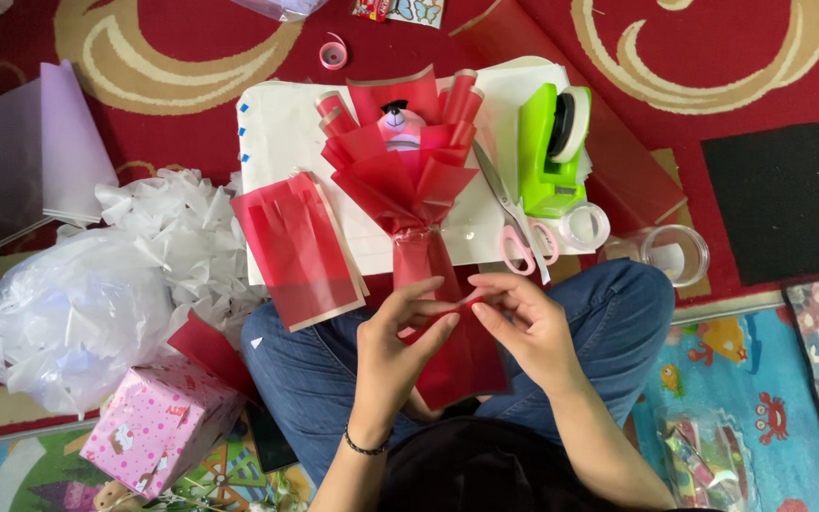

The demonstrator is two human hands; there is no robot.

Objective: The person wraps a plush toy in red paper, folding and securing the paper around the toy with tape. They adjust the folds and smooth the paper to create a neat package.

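Red paper bouquet [408, 180] lies across the lap; left hand [398, 332] and right hand [523, 318] pinch its stem wrap. Scissors [514, 223], green tape dispenser [550, 152] and folded red sheets [298, 248] flank it.

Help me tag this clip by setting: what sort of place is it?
Probably a home floor used for gift wrapping: a patterned red carpet, a children's play mat, and a tape dispenser beside scissors.

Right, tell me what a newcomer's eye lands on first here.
The red wrapped bouquet at centre, a small pink toy face peeking from its top. Just below it, the left hand and right hand pinch its red paper over the lap. To its right stands a bright green tape dispenser.
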